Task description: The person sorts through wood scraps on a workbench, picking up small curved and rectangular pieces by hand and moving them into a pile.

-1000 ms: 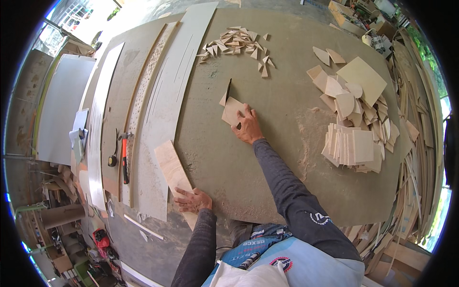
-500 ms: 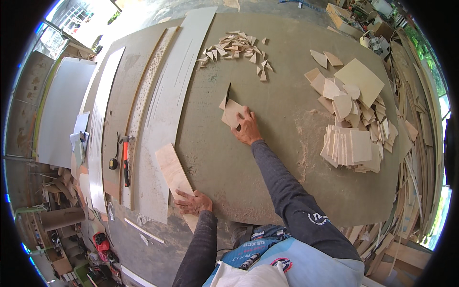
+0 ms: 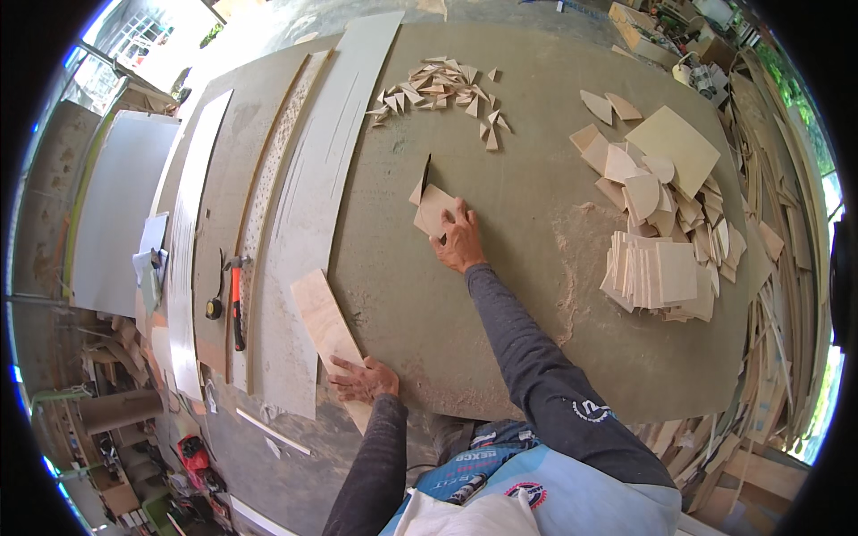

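Observation:
My right hand is closed on a small, pale square of plywood lying on the brown tabletop. The square's far edge meets a thin dark blade that stands up out of the surface. A small offcut rests on the blade's left side. Fingers spread, my left hand lies flat on a longer plywood strip near the front edge. Part of the square is hidden under my right fingers.
Small triangular offcuts are scattered at the far side. To the right lie a stack of thin plywood squares and a loose heap of cut pieces. At left are a hammer, a tape measure and a long grey board.

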Tool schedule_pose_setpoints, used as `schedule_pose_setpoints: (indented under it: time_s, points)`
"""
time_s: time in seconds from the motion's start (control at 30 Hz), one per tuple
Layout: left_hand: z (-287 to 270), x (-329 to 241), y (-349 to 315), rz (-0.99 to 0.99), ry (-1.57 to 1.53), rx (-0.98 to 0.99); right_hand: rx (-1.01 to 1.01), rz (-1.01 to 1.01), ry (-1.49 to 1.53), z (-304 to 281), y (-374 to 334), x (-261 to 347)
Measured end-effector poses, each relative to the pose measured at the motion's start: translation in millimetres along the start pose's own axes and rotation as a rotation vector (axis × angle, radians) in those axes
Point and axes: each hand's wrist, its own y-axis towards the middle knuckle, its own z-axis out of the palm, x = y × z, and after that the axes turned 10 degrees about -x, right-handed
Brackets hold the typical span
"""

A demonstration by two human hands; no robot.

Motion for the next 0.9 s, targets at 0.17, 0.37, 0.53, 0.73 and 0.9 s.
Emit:
schedule_pose_setpoints:
  time_s: [0.17, 0.37, 0.53, 0.73, 0.9]
  points:
    - [-0.4, -1.0, 2.0, -0.003, 0.003, 0.042, 0.119, -0.097, -0.040, -10.4, 6.3, -9.3]
    - [-14.5, -7.2, 0.2, 0.004, 0.018, 0.079, 0.269, -0.155, -0.142, -17.3, 12.0, -32.7]
    - [-6.9, 0.1, 1.0, -0.011, 0.018, 0.025, 0.244, -0.152, -0.258, -37.7, 15.4, -8.5]
    - [-3.0, -1.1, -1.5, 0.004, 0.014, -0.002, 0.154, -0.171, -0.309, -38.0, 18.5, -13.4]
    - [-0.9, 0.3, -0.3, 0.006, 0.029, -0.009, 0.139, -0.214, -0.294, -38.5, 23.7, -13.3]
